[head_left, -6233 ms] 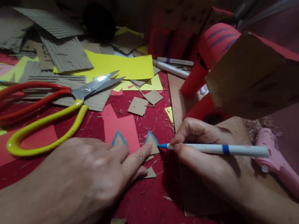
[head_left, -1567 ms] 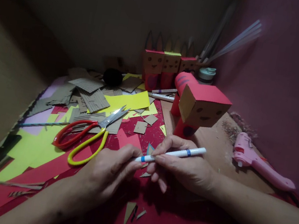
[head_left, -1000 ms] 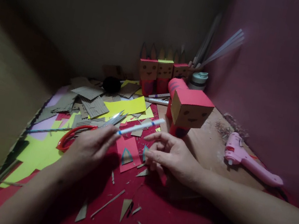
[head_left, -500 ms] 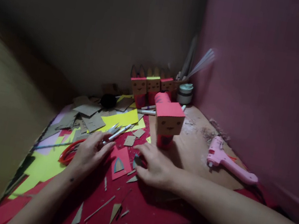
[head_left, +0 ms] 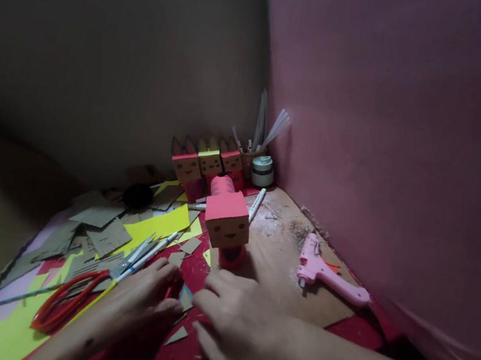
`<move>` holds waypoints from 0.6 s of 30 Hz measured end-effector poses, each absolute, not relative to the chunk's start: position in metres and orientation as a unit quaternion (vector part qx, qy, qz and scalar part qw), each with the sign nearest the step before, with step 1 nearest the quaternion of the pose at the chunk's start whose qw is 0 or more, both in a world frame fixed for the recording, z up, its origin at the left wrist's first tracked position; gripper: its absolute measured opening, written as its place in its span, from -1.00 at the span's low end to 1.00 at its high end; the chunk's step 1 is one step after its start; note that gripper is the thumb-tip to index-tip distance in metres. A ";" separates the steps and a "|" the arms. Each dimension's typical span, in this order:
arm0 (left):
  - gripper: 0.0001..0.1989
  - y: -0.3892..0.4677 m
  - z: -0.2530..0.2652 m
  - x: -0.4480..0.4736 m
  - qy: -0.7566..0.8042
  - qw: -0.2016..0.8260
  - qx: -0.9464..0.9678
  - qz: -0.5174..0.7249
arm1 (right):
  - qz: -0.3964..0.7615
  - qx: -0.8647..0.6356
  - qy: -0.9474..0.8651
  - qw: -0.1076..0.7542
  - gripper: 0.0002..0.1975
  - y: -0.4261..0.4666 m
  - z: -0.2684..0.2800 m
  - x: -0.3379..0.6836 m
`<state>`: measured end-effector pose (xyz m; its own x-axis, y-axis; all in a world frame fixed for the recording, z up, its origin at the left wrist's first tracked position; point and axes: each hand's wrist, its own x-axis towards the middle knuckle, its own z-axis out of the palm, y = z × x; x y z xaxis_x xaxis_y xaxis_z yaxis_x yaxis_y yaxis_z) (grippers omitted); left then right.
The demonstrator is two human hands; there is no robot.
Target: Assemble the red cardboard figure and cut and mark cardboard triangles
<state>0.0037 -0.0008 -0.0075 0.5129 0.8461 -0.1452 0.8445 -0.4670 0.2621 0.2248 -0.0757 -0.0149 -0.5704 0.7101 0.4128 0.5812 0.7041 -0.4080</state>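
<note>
My left hand (head_left: 149, 297) is low over the red tabletop, thumb and fingers curled around a piece of red paper (head_left: 175, 288), mostly hidden by the fingers. Just right of it, a small cardboard ear with a blue edge (head_left: 186, 299) lies between my two hands. My right hand (head_left: 238, 322) is beside that ear, fingers bent and apart from the thumb, with nothing visible in them. Directly beyond my hands stands a box-headed cardboard figure (head_left: 227, 221) with a pink top and a drawn face. A cardboard scrap (head_left: 177, 336) lies below the ear.
Red-handled scissors (head_left: 60, 303) and a white pen (head_left: 147, 257) lie left, among yellow paper (head_left: 161, 223) and cardboard scraps (head_left: 109, 237). A pink glue gun (head_left: 321, 272) rests right on a cardboard sheet (head_left: 276, 254). Several eared figures (head_left: 186, 165) and a lidded jar (head_left: 262, 171) stand behind.
My view has turned right, shifting the scene left and down. My left hand has come onto the red paper and closed on it. The right hand has moved closer to the left.
</note>
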 end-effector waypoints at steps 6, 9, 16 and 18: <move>-0.90 -0.008 -0.006 0.011 0.527 0.145 0.836 -0.056 | 0.054 -0.530 -0.721 0.442 -0.75 -0.127 -0.025 0.317; -0.86 -0.006 -0.020 0.003 0.508 0.173 0.843 -0.018 | -0.021 -0.623 -0.688 0.372 -0.61 -0.134 -0.037 0.348; -0.74 -0.003 -0.052 -0.019 0.477 0.251 0.837 0.100 | -0.043 -0.694 -0.687 0.208 -0.44 -0.113 -0.053 0.345; -0.62 -0.006 -0.046 -0.014 0.473 0.236 0.840 0.125 | -0.046 -0.706 -0.684 0.178 -0.41 -0.106 -0.053 0.342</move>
<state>-0.0141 -0.0060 -0.0463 0.5222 0.8527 -0.0130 0.7350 -0.4423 0.5139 0.3415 -0.1064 -0.0531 0.0593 0.9493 0.3087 0.9820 0.0001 -0.1890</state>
